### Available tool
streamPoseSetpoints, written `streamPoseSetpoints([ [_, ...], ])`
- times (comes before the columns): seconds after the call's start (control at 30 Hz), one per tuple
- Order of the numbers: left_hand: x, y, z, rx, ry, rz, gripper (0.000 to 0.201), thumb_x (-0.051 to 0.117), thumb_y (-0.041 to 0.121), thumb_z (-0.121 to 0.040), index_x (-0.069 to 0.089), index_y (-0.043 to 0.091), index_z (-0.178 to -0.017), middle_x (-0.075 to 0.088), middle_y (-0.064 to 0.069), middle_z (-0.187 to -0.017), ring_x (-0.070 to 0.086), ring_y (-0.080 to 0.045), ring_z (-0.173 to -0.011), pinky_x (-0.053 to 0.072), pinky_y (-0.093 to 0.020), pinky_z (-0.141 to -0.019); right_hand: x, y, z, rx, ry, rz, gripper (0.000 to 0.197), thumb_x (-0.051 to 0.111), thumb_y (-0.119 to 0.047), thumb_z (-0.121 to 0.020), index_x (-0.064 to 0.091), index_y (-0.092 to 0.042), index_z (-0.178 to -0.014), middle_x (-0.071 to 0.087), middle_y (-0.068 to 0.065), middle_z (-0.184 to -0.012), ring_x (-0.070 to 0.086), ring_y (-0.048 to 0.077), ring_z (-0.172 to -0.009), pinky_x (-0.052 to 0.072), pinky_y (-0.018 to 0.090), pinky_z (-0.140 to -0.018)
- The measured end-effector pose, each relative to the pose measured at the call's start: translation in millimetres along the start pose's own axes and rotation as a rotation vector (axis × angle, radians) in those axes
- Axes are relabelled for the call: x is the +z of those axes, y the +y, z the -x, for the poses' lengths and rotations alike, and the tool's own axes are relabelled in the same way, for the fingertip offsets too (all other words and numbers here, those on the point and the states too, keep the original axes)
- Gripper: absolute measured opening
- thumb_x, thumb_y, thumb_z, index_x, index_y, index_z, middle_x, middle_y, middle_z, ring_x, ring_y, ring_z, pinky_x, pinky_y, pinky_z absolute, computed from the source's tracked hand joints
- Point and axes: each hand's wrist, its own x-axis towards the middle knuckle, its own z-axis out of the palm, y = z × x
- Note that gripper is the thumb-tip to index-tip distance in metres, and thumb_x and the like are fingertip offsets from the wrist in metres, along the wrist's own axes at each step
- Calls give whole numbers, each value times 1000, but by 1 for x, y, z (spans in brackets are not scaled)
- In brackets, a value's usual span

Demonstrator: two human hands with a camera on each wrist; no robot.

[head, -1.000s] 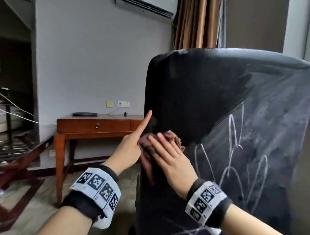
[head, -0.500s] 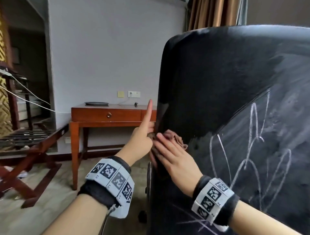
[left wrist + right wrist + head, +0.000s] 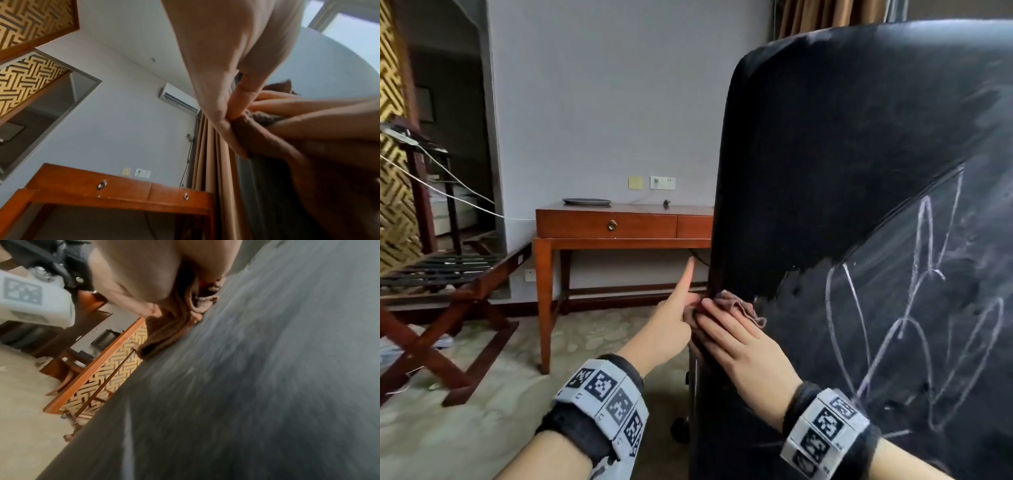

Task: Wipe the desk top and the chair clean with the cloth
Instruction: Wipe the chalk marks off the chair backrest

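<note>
Cloth under right hand, now lower on chair edge.

The brown cloth lies bunched against the left edge of the black chair back, whose upper part is dark and clean while white chalk scrawls mark its lower right, and the wooden desk stands behind by the wall.
</note>
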Motion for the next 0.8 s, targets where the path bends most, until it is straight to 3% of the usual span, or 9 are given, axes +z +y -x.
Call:
streamPoseSetpoints([
  [0.13, 6, -14, 9, -18, 13, 146, 80, 47, -12, -90, 13, 39, -141, 54, 4, -123, 53, -13, -118, 48, -17, -85, -35, 39, -18, 57, 37, -145, 48, 17, -30, -103, 49, -11, -133, 34, 8, -148, 16, 22, -143, 12, 39, -117],
  [0.2, 11, -21, 12, -22, -60, 154, 91, 51, -13, -87, 5, 46, -139, 53, 7, -116, 54, -7, -112, 49, -21, -86, -54, 62, -30, 171, 130, -85, 52, 13, -30, -103, 52, -10, -131, 31, 7, -150, 19, 25, -142, 16, 42, -116],
  [0.27, 20, -29, 17, -16, -100, 84, 100, 56, -5, -86, -1, 64, -130, 51, 7, -127, 51, -5, -117, 47, -24, -94, -47, 55, -24, 201, 158, -105, 49, 17, -28, -103, 51, -8, -131, 29, 8, -150, 16, 26, -143, 12, 41, -117],
  [0.33, 27, -37, 21, 42, -76, -32, 105, 63, 6, -83, -6, 74, -124, 35, 12, -146, 40, -5, -130, 38, -30, -107, -14, 27, 5, 113, 98, -122, 46, 19, -25, -102, 47, -8, -134, 22, 7, -153, 8, 24, -144, 6, 38, -118],
  [0.4, 30, -37, 26, 80, -64, -106, 112, 67, 11, -83, -16, 70, -129, 17, 21, -144, 29, -1, -129, 33, -27, -107, 21, -8, 47, -9, -23, -80, 42, 25, -22, -100, 44, -11, -136, 13, 3, -156, 3, 22, -145, 3, 35, -118],
  [0.53, 31, -42, 33, 87, -114, -344, 116, 75, 26, -79, -20, 68, -130, 34, 7, -133, 49, -17, -113, 46, -32, -96, 29, -19, 69, -125, -133, 4, 42, 34, -25, -97, 50, -18, -134, 33, -1, -150, 4, 20, -145, 10, 37, -117],
  [0.6, 31, -49, 36, 45, -152, -378, 120, 77, 25, -76, -21, 70, -127, 34, 4, -132, 50, -17, -112, 44, -25, -94, 4, 5, 46, -53, -90, 29, 45, 35, -26, -93, 48, -17, -135, 35, 1, -148, 10, 23, -144, 13, 39, -116],
  [0.7, 33, -57, 36, -11, -129, -344, 122, 79, 29, -75, -25, 73, -121, 21, 1, -153, 36, -20, -135, 32, -26, -105, -29, 40, 14, 132, 4, 39, 45, 31, -24, -93, 50, -14, -133, 31, 4, -150, 18, 25, -141, 14, 42, -115],
  [0.8, 33, -64, 34, -27, -117, -336, 121, 79, 30, -75, -25, 72, -120, 14, 2, -156, 29, -21, -140, 28, -30, -112, -12, 22, 22, 242, 47, -2, 44, 35, -24, -93, 46, -12, -135, 21, 5, -153, 14, 26, -143, 11, 43, -116],
])
